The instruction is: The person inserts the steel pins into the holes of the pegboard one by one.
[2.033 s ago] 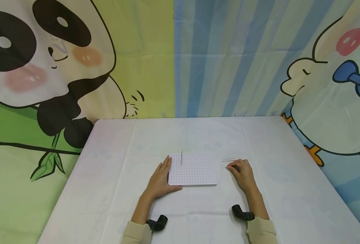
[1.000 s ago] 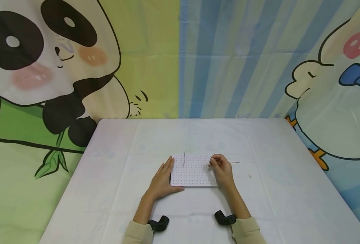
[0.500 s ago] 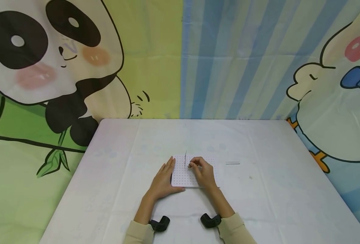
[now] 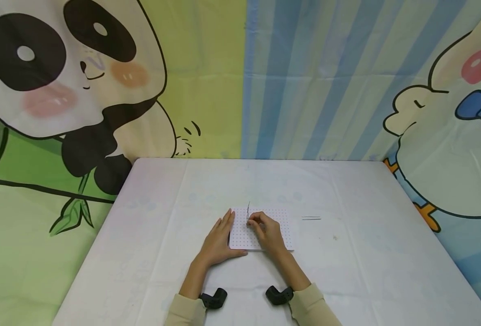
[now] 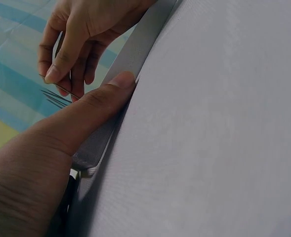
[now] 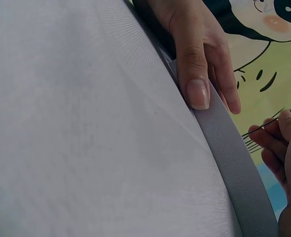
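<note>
One pegboard (image 4: pixel 273 228). Two hands: left (image 4: pixel 216 242), right (image 4: pixel 270 232). Needles: one upright in board (image 4: pixel 247 210), two loose on table (image 4: pixel 311 218), one pinched (image 5: pixel 61 88).

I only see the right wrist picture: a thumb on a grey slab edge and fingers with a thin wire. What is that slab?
Observer: From the head view it is a white board dotted with rows of small holes, flat on the table.
Visitor: Is the wire loose?
Observer: No, the right hand pinches a thin pin over the board, close to another pin standing upright.
Visitor: Any more pins?
Observer: Yes, spare pins lie on the cloth to the board's right.
</note>
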Action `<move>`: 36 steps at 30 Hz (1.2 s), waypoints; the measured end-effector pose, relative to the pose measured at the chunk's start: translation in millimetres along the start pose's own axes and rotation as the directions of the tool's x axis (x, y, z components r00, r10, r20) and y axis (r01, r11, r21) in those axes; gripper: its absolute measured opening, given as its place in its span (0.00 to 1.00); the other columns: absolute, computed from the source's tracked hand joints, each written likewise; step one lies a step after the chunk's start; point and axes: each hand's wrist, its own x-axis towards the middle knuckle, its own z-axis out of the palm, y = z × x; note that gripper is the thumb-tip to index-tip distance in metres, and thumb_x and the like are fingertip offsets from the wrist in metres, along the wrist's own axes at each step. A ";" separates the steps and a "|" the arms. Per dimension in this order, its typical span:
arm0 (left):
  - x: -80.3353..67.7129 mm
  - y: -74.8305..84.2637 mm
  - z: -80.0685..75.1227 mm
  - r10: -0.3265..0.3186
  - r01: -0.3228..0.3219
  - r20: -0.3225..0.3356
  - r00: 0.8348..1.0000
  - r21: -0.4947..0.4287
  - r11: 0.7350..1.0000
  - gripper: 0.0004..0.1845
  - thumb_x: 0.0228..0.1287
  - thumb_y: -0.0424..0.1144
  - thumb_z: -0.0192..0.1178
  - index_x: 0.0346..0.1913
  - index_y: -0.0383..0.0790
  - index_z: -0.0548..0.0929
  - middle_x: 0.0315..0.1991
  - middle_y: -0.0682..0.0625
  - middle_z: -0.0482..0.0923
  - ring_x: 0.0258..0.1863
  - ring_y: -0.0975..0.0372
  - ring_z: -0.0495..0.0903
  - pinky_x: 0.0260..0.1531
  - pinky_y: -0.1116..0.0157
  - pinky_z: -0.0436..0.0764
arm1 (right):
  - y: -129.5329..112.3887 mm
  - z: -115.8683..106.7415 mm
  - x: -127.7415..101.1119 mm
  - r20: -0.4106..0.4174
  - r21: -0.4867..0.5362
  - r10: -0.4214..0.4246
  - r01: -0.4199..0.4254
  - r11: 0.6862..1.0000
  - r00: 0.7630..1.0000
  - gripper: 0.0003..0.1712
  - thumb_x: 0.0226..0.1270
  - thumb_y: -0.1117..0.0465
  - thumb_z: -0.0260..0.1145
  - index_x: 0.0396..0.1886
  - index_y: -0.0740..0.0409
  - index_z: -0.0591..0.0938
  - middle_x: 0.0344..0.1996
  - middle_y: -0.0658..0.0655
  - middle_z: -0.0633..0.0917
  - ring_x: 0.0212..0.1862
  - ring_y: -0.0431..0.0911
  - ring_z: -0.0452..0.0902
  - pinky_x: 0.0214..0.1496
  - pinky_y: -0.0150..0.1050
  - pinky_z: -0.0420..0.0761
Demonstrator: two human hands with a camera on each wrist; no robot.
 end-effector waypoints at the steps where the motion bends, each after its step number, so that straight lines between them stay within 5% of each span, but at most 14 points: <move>1: 0.0 -0.1 0.2 -0.002 0.002 0.002 1.000 0.001 1.000 0.65 0.36 0.68 0.67 0.72 0.35 0.47 0.72 0.44 0.44 0.70 0.59 0.45 0.68 0.61 0.46 | -0.2 -0.1 -0.1 0.000 -0.003 -0.003 0.003 1.000 1.000 0.05 0.60 0.67 0.64 0.36 0.58 0.78 0.30 0.50 0.84 0.35 0.40 0.81 0.39 0.32 0.81; 24: 0.0 -0.3 0.0 -0.008 0.008 0.005 1.000 -0.004 1.000 0.65 0.36 0.68 0.67 0.72 0.36 0.47 0.73 0.45 0.43 0.70 0.60 0.45 0.69 0.61 0.46 | -2.8 1.8 -2.2 0.027 -0.137 -0.028 0.032 0.990 0.999 0.07 0.56 0.67 0.68 0.34 0.57 0.79 0.26 0.49 0.82 0.28 0.37 0.78 0.29 0.28 0.78; 36: -0.3 -0.5 0.1 -0.010 0.010 0.005 1.000 -0.013 1.000 0.66 0.36 0.68 0.67 0.72 0.36 0.46 0.73 0.45 0.43 0.70 0.59 0.45 0.68 0.61 0.46 | -2.4 0.2 -2.0 -0.022 -0.106 -0.040 0.037 0.994 0.999 0.05 0.56 0.66 0.68 0.32 0.57 0.80 0.26 0.50 0.84 0.29 0.37 0.80 0.33 0.28 0.80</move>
